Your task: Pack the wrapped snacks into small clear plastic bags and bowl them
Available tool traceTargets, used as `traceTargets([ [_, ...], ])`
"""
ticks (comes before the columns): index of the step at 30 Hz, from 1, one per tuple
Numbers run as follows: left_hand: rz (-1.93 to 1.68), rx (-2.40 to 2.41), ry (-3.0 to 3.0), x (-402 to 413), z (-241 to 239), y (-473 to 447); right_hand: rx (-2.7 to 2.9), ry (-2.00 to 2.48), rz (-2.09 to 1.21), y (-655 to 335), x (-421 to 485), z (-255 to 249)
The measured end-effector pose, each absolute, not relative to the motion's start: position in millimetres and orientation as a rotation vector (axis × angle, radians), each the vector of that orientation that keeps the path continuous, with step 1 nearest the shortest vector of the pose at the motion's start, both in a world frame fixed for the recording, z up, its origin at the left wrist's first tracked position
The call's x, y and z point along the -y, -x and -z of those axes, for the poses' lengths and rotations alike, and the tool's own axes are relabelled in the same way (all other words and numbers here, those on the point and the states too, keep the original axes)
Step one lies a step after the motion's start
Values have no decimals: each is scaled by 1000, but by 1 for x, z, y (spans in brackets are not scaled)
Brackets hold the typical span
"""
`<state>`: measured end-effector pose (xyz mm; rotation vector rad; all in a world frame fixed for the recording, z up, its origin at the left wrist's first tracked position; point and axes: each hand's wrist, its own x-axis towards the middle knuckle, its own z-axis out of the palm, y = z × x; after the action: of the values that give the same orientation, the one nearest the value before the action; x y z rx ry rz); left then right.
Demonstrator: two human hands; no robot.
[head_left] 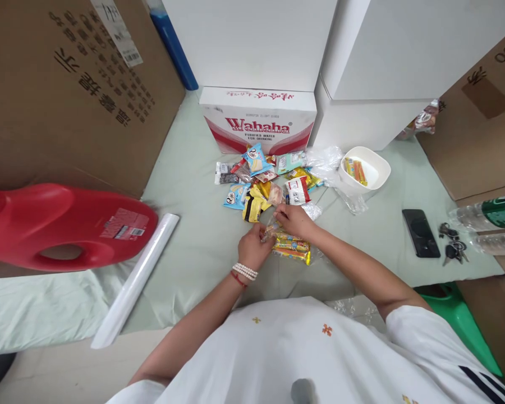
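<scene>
My left hand [253,247], with a white beaded bracelet and a red string at the wrist, has its fingers closed on the near-left end of a clear plastic bag [271,229]. My right hand [295,221] pinches the same bag from its upper side. Yellow stick-shaped snack packets [292,247] lie in a row right beneath my hands, partly covered by them. Just beyond is a heap of wrapped snacks, with a yellow-and-black packet [253,203], a blue packet [256,159] and a red-and-white packet [297,191].
A white bowl [381,168] holds a few stick packets, with crumpled clear plastic [326,163] beside it. Behind the heap stands a Wahaha carton [258,120]. At right lie a phone [421,233], keys [454,249] and bottles [503,213]; at left, a red jug [67,224] and white roll [137,280].
</scene>
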<state>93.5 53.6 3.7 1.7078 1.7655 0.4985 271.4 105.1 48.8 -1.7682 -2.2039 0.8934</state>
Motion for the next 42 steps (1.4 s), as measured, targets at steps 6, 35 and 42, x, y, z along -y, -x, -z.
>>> traceTargets([
  [6,-384,-1717,-1699,-68,-18,-86,2538,1504,-628,-270,-45,-48],
  [35,-47,-1468,-2637,14,-10,-105,1524,1955,-322,-322,22,-8],
  [42,-24,-1484,-2737,13,-1,-105,1480,2292,-639,-315,11,-17],
])
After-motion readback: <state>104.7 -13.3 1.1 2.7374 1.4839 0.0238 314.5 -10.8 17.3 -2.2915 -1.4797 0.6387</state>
